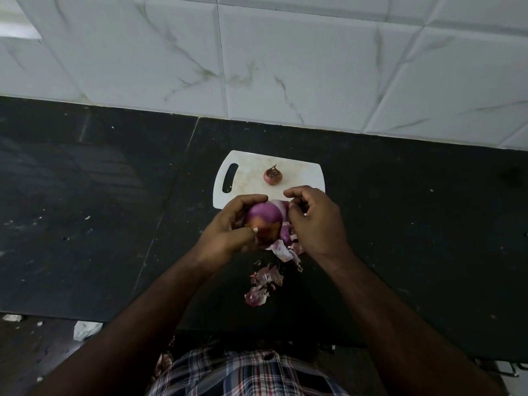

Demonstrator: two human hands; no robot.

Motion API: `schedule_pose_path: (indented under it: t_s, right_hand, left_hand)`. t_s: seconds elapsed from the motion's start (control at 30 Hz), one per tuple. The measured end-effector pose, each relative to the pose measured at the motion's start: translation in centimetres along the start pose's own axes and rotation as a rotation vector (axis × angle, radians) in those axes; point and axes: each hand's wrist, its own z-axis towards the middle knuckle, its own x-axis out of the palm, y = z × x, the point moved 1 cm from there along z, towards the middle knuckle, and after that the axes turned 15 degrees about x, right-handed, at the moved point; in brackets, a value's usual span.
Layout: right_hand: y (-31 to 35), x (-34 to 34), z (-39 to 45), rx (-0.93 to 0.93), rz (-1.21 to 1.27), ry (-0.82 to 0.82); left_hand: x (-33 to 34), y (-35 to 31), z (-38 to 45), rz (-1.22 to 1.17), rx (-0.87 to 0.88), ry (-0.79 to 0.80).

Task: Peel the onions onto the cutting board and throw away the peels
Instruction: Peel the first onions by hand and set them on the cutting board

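the left hand (228, 227) holds a half-peeled onion (264, 222); the right hand (313, 221) seemingly pinches loose skin. peels (264, 284) litter the worktop (114, 224), undiscarded; a second onion (273, 175) waits unpeeled on the cutting board (300, 172).

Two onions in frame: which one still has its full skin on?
The small onion alone on the cutting board. The larger onion, held by the left hand, shows bare purple flesh.
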Motion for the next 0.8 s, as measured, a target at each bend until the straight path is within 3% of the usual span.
schedule_pose_path:
  t_s: [0.13,0.27,0.33,0.53,0.63,0.8]
  right_hand:
    - [-1.1,-0.4,0.8,0.095,0.012,0.051]
    - [-0.3,0.0,0.5,0.248,0.420,0.318]
    - [0.1,0.0,0.3,0.254,0.525,0.352]
    - [0.1,-0.5,0.0,0.175,0.497,0.304]
    - [-0.7,-0.2,0.6,0.208,0.385,0.175]
    - [-1.4,0.7,0.5,0.144,0.131,0.136]
  left_hand:
    - [0.1,-0.3,-0.1,-0.172,-0.046,-0.002]
    - [0.0,-0.2,0.0,-0.232,-0.102,-0.026]
    - [0.0,-0.2,0.1,-0.250,-0.125,-0.051]
    - [-0.6,-0.2,0.3,-0.316,-0.154,-0.106]
    - [-0.6,-0.3,0.3,-0.398,-0.179,-0.110]
    - [-0.6,0.3,0.2,-0.354,-0.188,-0.132]
